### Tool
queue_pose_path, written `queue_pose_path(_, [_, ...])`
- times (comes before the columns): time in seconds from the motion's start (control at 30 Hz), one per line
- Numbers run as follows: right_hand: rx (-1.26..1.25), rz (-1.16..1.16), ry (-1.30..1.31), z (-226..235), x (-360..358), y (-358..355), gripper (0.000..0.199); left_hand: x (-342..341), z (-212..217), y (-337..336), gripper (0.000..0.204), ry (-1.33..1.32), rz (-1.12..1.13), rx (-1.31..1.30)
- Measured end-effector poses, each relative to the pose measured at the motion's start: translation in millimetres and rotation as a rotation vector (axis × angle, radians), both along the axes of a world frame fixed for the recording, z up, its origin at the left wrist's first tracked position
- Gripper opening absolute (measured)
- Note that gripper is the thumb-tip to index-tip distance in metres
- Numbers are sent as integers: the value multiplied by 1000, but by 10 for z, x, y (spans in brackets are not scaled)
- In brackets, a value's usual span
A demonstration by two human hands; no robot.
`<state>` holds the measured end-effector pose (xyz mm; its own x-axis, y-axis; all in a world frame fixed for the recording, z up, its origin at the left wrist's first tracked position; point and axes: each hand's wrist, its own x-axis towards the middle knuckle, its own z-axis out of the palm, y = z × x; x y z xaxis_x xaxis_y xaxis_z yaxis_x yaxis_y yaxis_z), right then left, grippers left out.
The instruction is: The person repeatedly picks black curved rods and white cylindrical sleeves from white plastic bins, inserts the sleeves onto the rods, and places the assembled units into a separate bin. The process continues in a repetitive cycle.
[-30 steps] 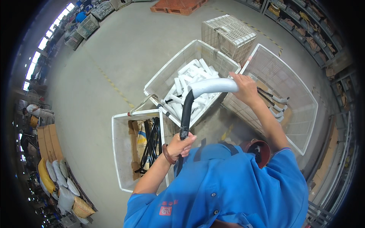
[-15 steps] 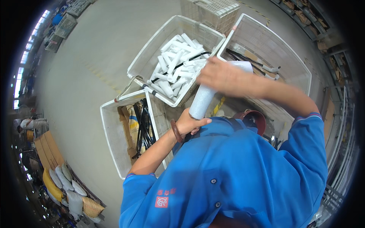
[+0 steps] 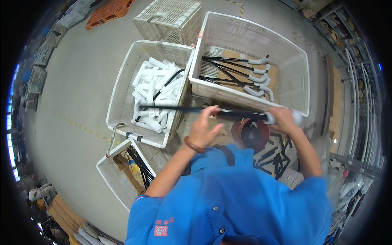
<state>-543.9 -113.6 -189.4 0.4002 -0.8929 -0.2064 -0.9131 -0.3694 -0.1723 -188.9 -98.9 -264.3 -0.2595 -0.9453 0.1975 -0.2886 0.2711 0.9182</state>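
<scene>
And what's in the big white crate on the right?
Several black rods with pale bent ends lie partly over brown cardboard. Whatever is under the cardboard is covered.

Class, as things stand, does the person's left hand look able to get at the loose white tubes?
Probably yes: the white tubes lie in an open-topped plastic crate near the left hand, though the black rod crosses above some.

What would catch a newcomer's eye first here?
Probably the long black rod across the middle, its white end in the right hand, the left hand near its midpoint. Next, the heap of white tubes in the crate left of centre, then white-ended rods in the crate at upper right.
</scene>
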Motion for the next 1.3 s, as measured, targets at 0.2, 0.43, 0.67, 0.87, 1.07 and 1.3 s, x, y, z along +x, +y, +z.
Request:
queue_pose_path(0.2, [-55, -322, 203, -690, -1465, -626, 45, 1204, -1450, -418, 51, -549, 496, 850])
queue_pose_path(0.43, [155, -269, 531, -2144, -914, -2300, 84, 1413, -2641, -506, 65, -798, 458, 1109])
queue_pose_path(0.67, [-113, 464, -424, -2858, 2402, -3986, 40, 1459, -3648, -1062, 71, -731, 449, 1047])
queue_pose_path(0.87, [404, 541, 482, -5172, 4295, -5080, 26, 1578, -4122, -1234, 52, -750, 340, 772])
queue_pose_path(1.07, [280, -129, 287, -7205, 3823, -4967, 24, 1579, -4214, -1091, 51, -666, 407, 811])
queue_pose_path(1.3, [775, -652, -112, -6230, 4412, -5206, 15, 1584, -4186, -1111, 48, -662, 407, 790])
